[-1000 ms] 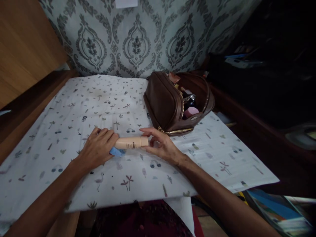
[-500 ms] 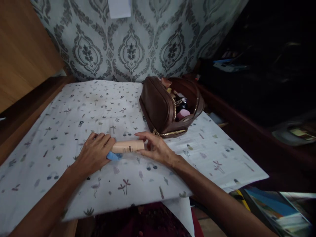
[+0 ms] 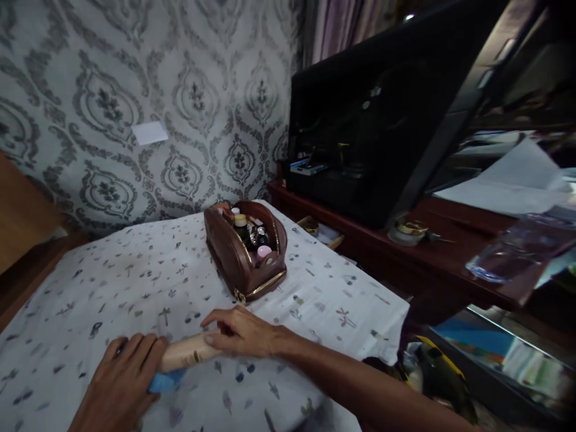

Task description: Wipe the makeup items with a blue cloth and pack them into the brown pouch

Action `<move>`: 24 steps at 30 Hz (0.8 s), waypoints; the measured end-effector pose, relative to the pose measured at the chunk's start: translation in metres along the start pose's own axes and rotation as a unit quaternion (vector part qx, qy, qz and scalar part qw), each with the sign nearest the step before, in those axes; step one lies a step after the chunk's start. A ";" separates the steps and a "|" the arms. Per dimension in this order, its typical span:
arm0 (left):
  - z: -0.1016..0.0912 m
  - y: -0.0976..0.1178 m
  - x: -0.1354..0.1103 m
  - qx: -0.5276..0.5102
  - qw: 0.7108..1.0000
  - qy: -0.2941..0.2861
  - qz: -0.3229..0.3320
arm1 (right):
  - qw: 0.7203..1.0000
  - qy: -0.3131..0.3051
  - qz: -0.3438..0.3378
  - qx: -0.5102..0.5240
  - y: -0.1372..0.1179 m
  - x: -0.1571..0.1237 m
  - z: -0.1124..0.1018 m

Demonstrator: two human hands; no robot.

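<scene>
A beige cosmetic tube [image 3: 189, 354] with small dark lettering lies sideways above the patterned cloth. My left hand [image 3: 128, 375] is closed around its left end. A light blue piece, perhaps a wipe [image 3: 167, 381], sticks out from under the same hand; its full shape is hidden. At the tube's right end is my right hand [image 3: 240, 332], with the thumb against it and the index finger stretched out above. Beyond my hands stands a brown makeup bag [image 3: 229, 258], unzipped, with several bottles and a pink-lidded jar [image 3: 263, 252] inside.
A white cloth with small prints [image 3: 148, 282] covers the tabletop. To the right, a dark red cabinet [image 3: 360, 252] carries a large black screen [image 3: 351, 138], a roll of tape [image 3: 408, 228] and clear plastic packaging [image 3: 508, 258]. An open drawer [image 3: 335, 241] juts out beside the cloth.
The view has swung right and up, bringing the screen and cabinet in. Both hands still hold the tube, which now slants slightly, and the right thumb lies over its end.
</scene>
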State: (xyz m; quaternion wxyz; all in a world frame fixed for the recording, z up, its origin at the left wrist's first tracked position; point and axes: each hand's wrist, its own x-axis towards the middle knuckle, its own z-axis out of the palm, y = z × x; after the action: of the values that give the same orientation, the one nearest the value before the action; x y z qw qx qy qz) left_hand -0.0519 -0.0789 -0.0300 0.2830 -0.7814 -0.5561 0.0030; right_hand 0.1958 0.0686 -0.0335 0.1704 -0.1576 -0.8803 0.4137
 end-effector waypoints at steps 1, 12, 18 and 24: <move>-0.002 -0.001 0.002 -0.005 1.000 -0.004 0.005 | 1.000 -0.017 0.006 -0.005 -0.003 -0.001 -0.002; -0.065 -0.005 0.091 0.051 0.981 0.097 0.160 | 1.000 0.012 -0.016 -0.011 -0.032 -0.033 -0.046; -0.092 -0.005 0.163 0.095 0.962 0.155 0.203 | 0.991 0.113 0.061 0.038 -0.057 -0.073 -0.084; -0.081 -0.009 0.223 0.039 0.977 0.163 0.128 | 0.961 0.231 0.101 0.111 -0.055 -0.090 -0.111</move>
State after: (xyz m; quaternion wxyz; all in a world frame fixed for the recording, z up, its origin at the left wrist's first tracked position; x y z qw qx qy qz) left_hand 0.0512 0.0820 0.1110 0.3971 -0.8246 -0.3972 -0.0668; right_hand 0.3161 0.0718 0.0609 0.3429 -0.3168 -0.7454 0.4759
